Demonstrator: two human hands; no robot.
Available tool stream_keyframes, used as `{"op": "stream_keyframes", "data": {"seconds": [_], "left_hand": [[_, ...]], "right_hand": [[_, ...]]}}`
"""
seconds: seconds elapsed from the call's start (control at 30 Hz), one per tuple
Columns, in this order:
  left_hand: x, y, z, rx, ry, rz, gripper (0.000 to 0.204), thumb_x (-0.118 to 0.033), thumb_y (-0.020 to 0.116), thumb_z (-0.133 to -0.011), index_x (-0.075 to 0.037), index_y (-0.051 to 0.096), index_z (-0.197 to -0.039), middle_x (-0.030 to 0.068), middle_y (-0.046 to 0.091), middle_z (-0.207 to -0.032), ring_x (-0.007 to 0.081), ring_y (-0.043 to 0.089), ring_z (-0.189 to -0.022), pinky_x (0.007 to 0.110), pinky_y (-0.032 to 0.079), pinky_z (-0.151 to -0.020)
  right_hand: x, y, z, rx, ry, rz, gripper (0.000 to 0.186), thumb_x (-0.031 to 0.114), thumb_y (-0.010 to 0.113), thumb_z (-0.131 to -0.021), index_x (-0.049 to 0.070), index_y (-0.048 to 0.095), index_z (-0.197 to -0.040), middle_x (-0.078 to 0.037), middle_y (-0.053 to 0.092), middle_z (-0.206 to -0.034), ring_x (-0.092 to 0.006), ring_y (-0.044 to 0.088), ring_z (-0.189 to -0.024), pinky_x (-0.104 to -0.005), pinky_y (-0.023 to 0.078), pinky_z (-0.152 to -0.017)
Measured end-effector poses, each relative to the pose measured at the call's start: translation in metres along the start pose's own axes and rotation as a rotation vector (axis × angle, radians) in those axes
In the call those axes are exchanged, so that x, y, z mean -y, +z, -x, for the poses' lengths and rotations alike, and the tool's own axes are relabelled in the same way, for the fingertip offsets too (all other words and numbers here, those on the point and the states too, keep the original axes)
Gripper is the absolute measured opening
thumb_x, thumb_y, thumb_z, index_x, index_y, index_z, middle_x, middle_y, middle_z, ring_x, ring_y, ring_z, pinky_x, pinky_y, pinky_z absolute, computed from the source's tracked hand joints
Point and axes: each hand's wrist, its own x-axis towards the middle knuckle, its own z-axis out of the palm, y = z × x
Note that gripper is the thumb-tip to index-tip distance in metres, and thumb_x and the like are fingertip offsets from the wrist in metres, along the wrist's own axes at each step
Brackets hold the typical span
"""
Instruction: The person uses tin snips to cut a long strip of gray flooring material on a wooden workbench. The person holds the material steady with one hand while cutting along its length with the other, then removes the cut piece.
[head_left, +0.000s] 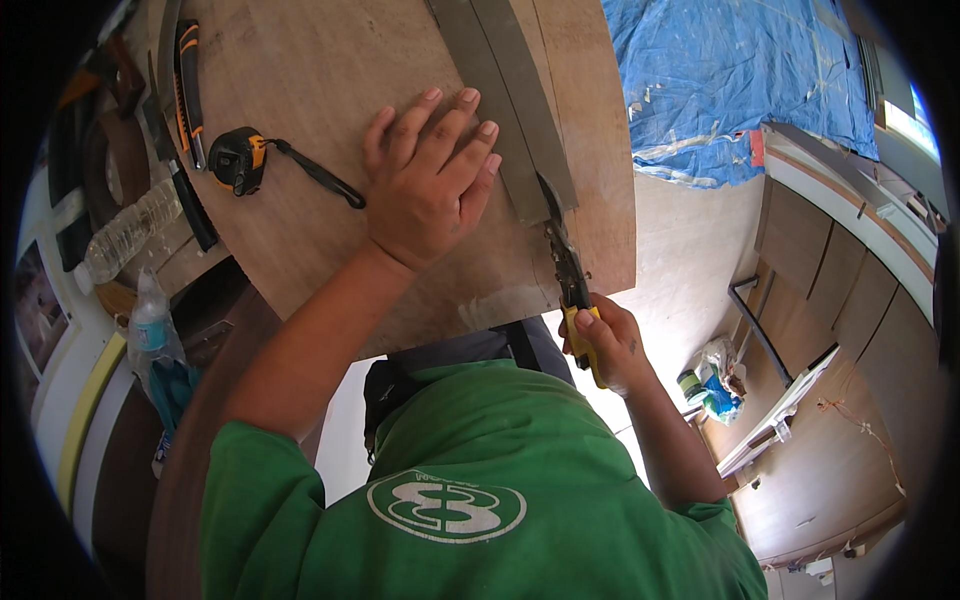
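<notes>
The left hand [425, 190] is lying open on the board [320, 70], fingertips by the strip [500, 90] resting there, while the right hand [615, 345] is gripping the snips [567, 268] at its near end, the strip seeming light, stiff, sharp-edged, best held flat-faced.

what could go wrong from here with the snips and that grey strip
The left hand lies at the side of the grey strip, so its edge might nick that hand if the strip shifts. The snips in the right hand meet the strip's near end and could twist or bend it. The strap of the tape measure lies close to the left hand and might snag.
</notes>
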Motion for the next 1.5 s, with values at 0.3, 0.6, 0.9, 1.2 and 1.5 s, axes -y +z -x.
{"op": "stream_keyframes", "data": {"seconds": [0.3,0.6,0.9,1.2,1.5], "left_hand": [[-0.001,-0.002,0.000,0.010,-0.010,0.008,0.024,-0.027,0.073,-0.098,-0.018,0.082,-0.118,0.0026,0.071,-0.144,0.0272,0.058,-0.137,0.046,0.030,-0.122],[-0.001,-0.009,0.000,0.098,-0.010,0.066,0.054,-0.033,0.081,-0.078,-0.015,0.076,-0.129,0.0082,0.063,-0.154,0.0316,0.051,-0.144,0.052,0.027,-0.123],[0.002,-0.008,0.016,0.004,-0.097,0.259,0.037,-0.033,0.080,-0.084,-0.013,0.076,-0.114,0.0102,0.072,-0.132,0.0301,0.068,-0.113,0.048,0.051,-0.098],[-0.053,-0.022,0.000,0.552,-1.158,1.226,0.039,-0.036,0.066,-0.108,-0.002,0.068,-0.090,0.0052,0.065,-0.068,0.0106,0.060,-0.061,0.029,0.045,-0.055],[-0.045,-0.020,0.001,0.597,-1.170,1.326,0.041,-0.033,0.063,-0.110,-0.009,0.056,-0.078,0.0005,0.059,-0.066,0.0056,0.048,-0.049,0.026,0.038,-0.045]], "right_hand": [[0.012,-0.004,0.003,0.020,0.035,0.018,0.050,0.046,0.062,-0.103,-0.004,0.065,-0.109,-0.008,0.066,-0.084,-0.0163,0.064,-0.077,-0.0317,0.050,-0.071],[0.006,-0.006,-0.002,0.065,-0.022,-0.002,0.053,0.051,0.060,-0.104,-0.002,0.065,-0.108,-0.008,0.067,-0.088,-0.0186,0.065,-0.082,-0.0350,0.051,-0.076],[0.013,-0.007,0.001,0.044,0.021,-0.088,0.055,0.048,0.061,-0.103,-0.005,0.065,-0.118,-0.010,0.068,-0.093,-0.0190,0.066,-0.083,-0.0341,0.052,-0.076],[0.017,-0.005,0.008,0.113,-0.007,-0.037,0.054,0.050,0.059,-0.105,-0.003,0.066,-0.115,-0.009,0.068,-0.092,-0.0169,0.066,-0.083,-0.0335,0.052,-0.076],[0.013,0.003,0.004,0.084,-0.033,-0.011,0.057,0.053,0.059,-0.105,-0.003,0.065,-0.114,-0.007,0.068,-0.089,-0.0159,0.065,-0.079,-0.0320,0.052,-0.074]]}}
